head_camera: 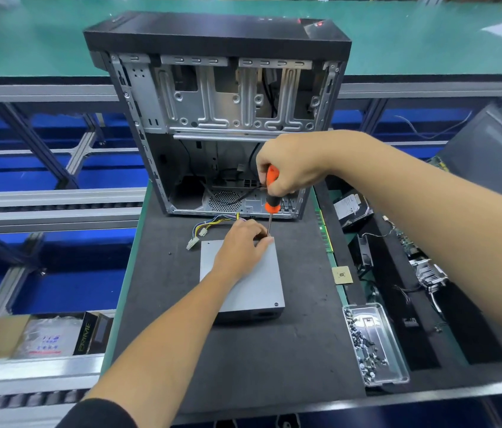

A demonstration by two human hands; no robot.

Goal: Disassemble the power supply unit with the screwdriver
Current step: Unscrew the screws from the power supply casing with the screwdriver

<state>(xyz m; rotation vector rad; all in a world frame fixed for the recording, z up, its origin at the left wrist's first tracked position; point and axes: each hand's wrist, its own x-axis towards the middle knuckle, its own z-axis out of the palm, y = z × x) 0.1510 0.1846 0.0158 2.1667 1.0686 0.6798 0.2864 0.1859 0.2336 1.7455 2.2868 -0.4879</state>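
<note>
A grey power supply unit lies flat on a dark mat on the desk, just in front of an open computer case. The left hand rests on its top, fingers curled near the far right corner. The right hand grips an orange-and-black screwdriver upright, tip at that corner. A tray of screws sits to the right.

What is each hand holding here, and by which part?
Right hand grips the screwdriver by its orange handle. Left hand rests on the power supply unit, fingertips at the shaft tip.
</note>
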